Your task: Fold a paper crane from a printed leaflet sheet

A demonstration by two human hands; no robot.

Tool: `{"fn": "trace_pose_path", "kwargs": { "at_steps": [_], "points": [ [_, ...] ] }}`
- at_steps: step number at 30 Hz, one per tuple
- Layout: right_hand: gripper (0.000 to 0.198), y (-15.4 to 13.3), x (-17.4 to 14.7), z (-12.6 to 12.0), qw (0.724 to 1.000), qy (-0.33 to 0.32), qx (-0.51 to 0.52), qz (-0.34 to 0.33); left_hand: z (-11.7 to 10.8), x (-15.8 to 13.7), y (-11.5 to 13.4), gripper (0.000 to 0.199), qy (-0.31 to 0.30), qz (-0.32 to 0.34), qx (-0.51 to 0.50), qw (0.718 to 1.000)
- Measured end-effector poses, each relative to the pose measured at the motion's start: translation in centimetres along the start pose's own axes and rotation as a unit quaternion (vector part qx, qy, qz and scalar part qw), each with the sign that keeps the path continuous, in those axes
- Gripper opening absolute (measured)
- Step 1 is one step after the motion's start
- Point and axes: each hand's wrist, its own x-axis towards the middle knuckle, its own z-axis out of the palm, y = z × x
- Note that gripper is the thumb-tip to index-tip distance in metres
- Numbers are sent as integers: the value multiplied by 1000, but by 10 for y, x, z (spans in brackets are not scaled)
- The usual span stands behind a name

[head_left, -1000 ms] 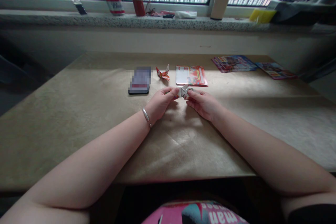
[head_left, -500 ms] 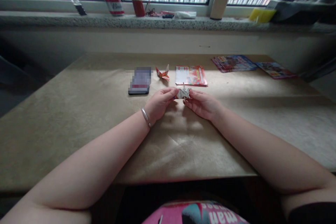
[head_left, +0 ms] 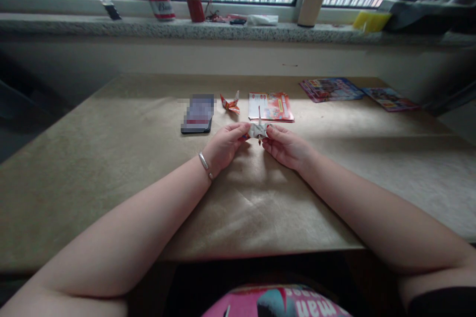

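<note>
Between my two hands, just above the table, is a small folded paper crane [head_left: 258, 131], pale in the middle with coloured print toward its edges. One thin point sticks up from it and another hangs down. My left hand [head_left: 227, 144] pinches its left side between thumb and fingers. The right side is pinched by my right hand [head_left: 288, 145]. Behind my hands a finished red and white origami crane [head_left: 230, 104] stands on the table. To its right lies a stack of printed paper sheets [head_left: 271, 107].
A phone [head_left: 198, 115] lies left of the standing crane. Printed leaflets [head_left: 330, 89] and another leaflet [head_left: 390, 99] are at the back right of the table [head_left: 92, 168]. The windowsill [head_left: 223, 31] holds a red can [head_left: 158, 0], a red lighter-like item [head_left: 195, 7] and a yellow object [head_left: 372, 21].
The paper crane's upper point now stands longer and straighter, and its lower point shows more clearly. My right fingers have shifted slightly off the lower point. Both hands keep their pinch.
</note>
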Motion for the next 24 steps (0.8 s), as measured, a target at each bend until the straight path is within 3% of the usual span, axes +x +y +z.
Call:
{"fn": "trace_pose_path", "kwargs": {
  "at_steps": [24],
  "points": [
    [19, 2, -1, 6, 999, -3, 20, -27, 3, -2, 0, 34, 27, -16, 18, 999]
  ]
}}
